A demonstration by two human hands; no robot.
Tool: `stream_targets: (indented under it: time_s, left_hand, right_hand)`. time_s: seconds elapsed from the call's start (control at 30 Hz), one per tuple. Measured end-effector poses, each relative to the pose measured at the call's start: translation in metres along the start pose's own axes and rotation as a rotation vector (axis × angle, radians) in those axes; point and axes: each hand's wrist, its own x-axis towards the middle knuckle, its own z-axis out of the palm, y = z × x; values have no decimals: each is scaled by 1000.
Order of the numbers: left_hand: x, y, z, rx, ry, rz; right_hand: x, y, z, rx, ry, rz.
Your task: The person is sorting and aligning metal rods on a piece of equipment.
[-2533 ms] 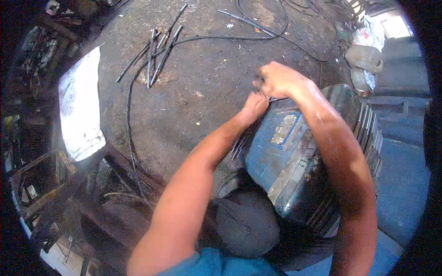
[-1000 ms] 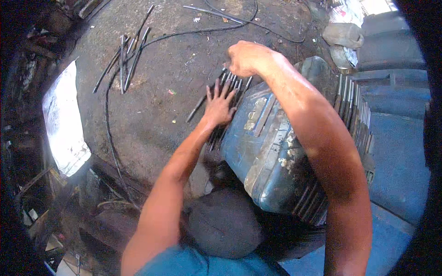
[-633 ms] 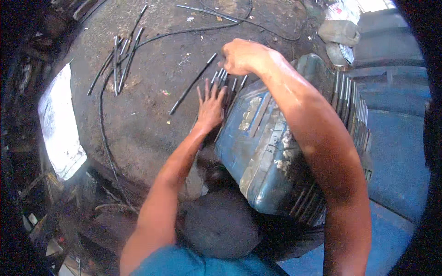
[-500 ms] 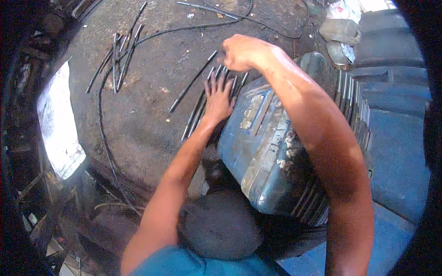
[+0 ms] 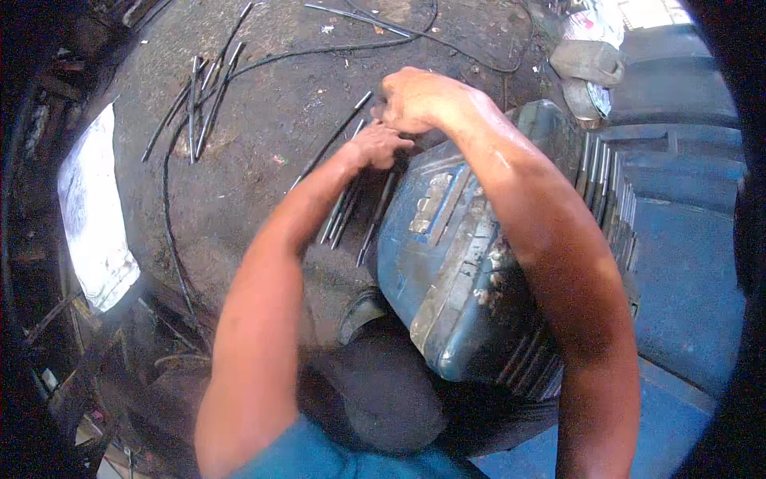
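Observation:
My right hand (image 5: 411, 100) reaches over from the right with its fingers curled. Whatever lies in them is hidden. Touching or just below it is my left hand (image 5: 375, 148), its fingers bent inward over the upper part of a bunch of thin dark metal rods (image 5: 339, 217). What the left fingers close on is hidden too. One rod (image 5: 373, 223) lies apart, close to the blue container, and another rod (image 5: 335, 137) slants to the left of the bunch. Beside my hands lies a worn blue plastic container (image 5: 405, 239) with a ribbed side.
More rods (image 5: 194, 108) lie scattered at the far left, crossed by a black cable (image 5: 167, 191). Two rods (image 5: 359, 20) lie at the back. A white sheet (image 5: 96, 215) is on the left. Grimy bags (image 5: 586, 64) and a large blue surface (image 5: 678, 263) fill the right.
My left hand has gone from spread fingers over the rods to bent fingers close under my right hand. The bunched rods have shifted apart. My right hand has barely moved.

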Motion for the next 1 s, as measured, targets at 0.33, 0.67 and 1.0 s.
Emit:
stream_targets:
  time_s: [0.33, 0.67, 1.0]
  left_hand:
    - [-54, 72, -2, 131, 190, -546]
    - [-47, 86, 1, 105, 167, -589]
    - [-82, 93, 2, 181, 323, -642]
  right_hand:
    - [0, -6, -3, -30, 24, -92]
    - [-3, -5, -2, -31, 76, -72]
    - [-1, -5, -7, -99, 41, -57]
